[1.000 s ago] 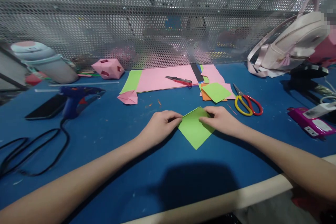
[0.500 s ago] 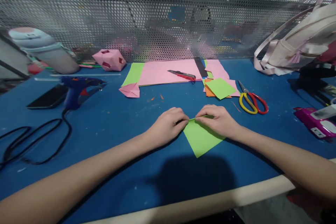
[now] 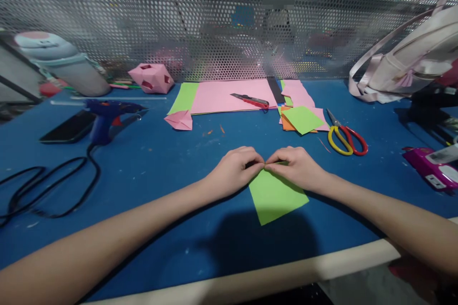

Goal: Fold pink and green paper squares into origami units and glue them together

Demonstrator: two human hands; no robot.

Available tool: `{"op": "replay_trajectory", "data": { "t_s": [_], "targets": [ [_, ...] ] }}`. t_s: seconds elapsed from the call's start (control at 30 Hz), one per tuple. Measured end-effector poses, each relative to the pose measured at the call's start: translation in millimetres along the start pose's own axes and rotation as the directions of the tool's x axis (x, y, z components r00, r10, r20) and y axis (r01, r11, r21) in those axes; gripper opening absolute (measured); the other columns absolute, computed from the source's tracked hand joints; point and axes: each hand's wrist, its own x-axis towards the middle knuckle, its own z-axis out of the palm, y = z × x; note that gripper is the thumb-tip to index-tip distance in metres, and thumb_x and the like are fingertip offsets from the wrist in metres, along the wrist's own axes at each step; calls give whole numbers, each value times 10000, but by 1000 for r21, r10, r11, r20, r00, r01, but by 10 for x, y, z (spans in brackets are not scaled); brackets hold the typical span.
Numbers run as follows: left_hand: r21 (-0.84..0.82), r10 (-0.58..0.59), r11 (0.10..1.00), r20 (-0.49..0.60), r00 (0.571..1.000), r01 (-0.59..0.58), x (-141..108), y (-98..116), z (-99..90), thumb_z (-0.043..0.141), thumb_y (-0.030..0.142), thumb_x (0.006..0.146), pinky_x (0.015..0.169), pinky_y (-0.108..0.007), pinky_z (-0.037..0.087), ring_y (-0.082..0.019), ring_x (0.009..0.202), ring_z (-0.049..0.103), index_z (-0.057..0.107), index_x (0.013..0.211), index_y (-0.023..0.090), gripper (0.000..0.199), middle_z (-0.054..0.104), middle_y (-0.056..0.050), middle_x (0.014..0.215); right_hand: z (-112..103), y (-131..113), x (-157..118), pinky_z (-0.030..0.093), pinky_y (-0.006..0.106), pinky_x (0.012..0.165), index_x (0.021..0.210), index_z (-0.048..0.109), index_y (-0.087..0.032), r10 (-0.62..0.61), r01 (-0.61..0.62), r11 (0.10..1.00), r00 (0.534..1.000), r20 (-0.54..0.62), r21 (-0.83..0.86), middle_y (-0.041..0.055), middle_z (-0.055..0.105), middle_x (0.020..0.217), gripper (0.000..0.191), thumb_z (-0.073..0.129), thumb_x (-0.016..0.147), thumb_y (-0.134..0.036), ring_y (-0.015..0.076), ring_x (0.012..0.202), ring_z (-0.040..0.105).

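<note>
A square of green paper (image 3: 277,198) lies on the blue table, one corner toward the table's front edge. My left hand (image 3: 239,169) pinches its far edge from the left, thumb and forefinger together. From the right, my right hand (image 3: 298,167) pinches the same edge and covers part of the paper. The fingertips of both hands meet or nearly meet there. Beyond my hands, green squares (image 3: 303,119) rest on orange and pink sheets, beside red and yellow scissors (image 3: 345,138).
A red cutter (image 3: 250,101) lies on long pink sheets (image 3: 222,95). Folded pink paper (image 3: 180,120) and a pink paper polyhedron (image 3: 152,77) are left of it. Farther left are a blue glue gun (image 3: 103,121), a phone (image 3: 67,127) and a bottle (image 3: 75,69). At right are a bag (image 3: 408,62) and a purple power strip (image 3: 431,167).
My left hand has moved right, and its fingertips are now against or close to those of my right hand. The green paper has turned slightly, and its near corner sits lower and further left.
</note>
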Motion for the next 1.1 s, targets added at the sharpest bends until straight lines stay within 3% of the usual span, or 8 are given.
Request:
{"op": "replay_trajectory", "data": {
  "t_s": [0.13, 0.3, 0.43, 0.6, 0.7, 0.8, 0.97, 1.1],
  "targets": [
    [-26, 6, 1000, 30, 1000, -5, 10, 29, -20, 469, 215, 885, 716, -255, 416, -154, 777, 563, 630, 816, 159, 184, 614, -30, 780, -28, -11, 15, 426, 267, 727, 838, 723, -232, 0, 0, 1000, 999, 47, -3, -9, 727, 822, 162, 563, 854, -251, 141, 749, 632],
    [-25, -28, 999, 46, 999, 29, -11, 13, -57, 431, 246, 896, 727, -263, 422, -163, 794, 566, 616, 824, 166, 214, 619, -36, 815, -206, 20, 16, 421, 231, 588, 761, 704, -188, 180, -185, 975, 982, 53, 122, -4, 688, 732, 195, 574, 819, -321, 131, 666, 590],
    [-46, -95, 994, 50, 994, 97, -13, -17, -65, 431, 256, 883, 714, -265, 430, -164, 786, 575, 613, 815, 170, 213, 630, -34, 826, -301, 61, 13, 417, 242, 593, 735, 681, -180, 213, -214, 965, 977, 20, 151, 5, 654, 715, 271, 546, 834, -393, 129, 662, 564],
    [-65, -138, 988, 54, 989, 141, 3, 10, -40, 456, 248, 862, 685, -258, 416, -153, 743, 567, 614, 787, 171, 191, 637, -20, 804, -181, -11, 17, 434, 245, 633, 914, 681, -198, 181, -188, 963, 982, 54, 194, 12, 667, 834, 249, 663, 749, -384, 133, 719, 576],
    [-113, -147, 982, 52, 988, 152, -9, 58, -15, 467, 236, 853, 680, -246, 409, -144, 732, 561, 612, 771, 168, 180, 631, -10, 786, -70, -77, 14, 433, 238, 665, 787, 688, -192, 153, -156, 968, 988, 29, 196, 1, 675, 814, 114, 668, 747, -297, 126, 733, 587],
    [-175, -146, 973, 59, 988, 154, -27, 92, -13, 473, 243, 854, 677, -240, 407, -140, 738, 555, 617, 785, 168, 177, 623, -4, 786, -57, -102, 12, 435, 238, 651, 725, 691, -189, 176, -184, 956, 983, 55, 229, -4, 684, 765, 112, 641, 764, -281, 126, 715, 594],
    [-271, -233, 931, 69, 970, 243, -24, 93, -74, 493, 313, 859, 665, -240, 397, -141, 721, 537, 610, 779, 170, 201, 613, 9, 746, -210, -16, 28, 451, 249, 587, 758, 712, -180, 356, -389, 832, 921, 157, 395, 17, 691, 739, 180, 691, 717, -354, 130, 649, 599],
    [-354, -287, 888, 73, 955, 294, -16, 79, -104, 526, 321, 844, 682, -244, 388, -138, 719, 523, 614, 759, 166, 197, 604, 11, 730, -295, 107, 40, 455, 255, 605, 674, 676, -162, 413, -406, 676, 900, 140, 616, 8, 671, 680, 200, 795, 604, -306, 114, 619, 587]
  ]
}}
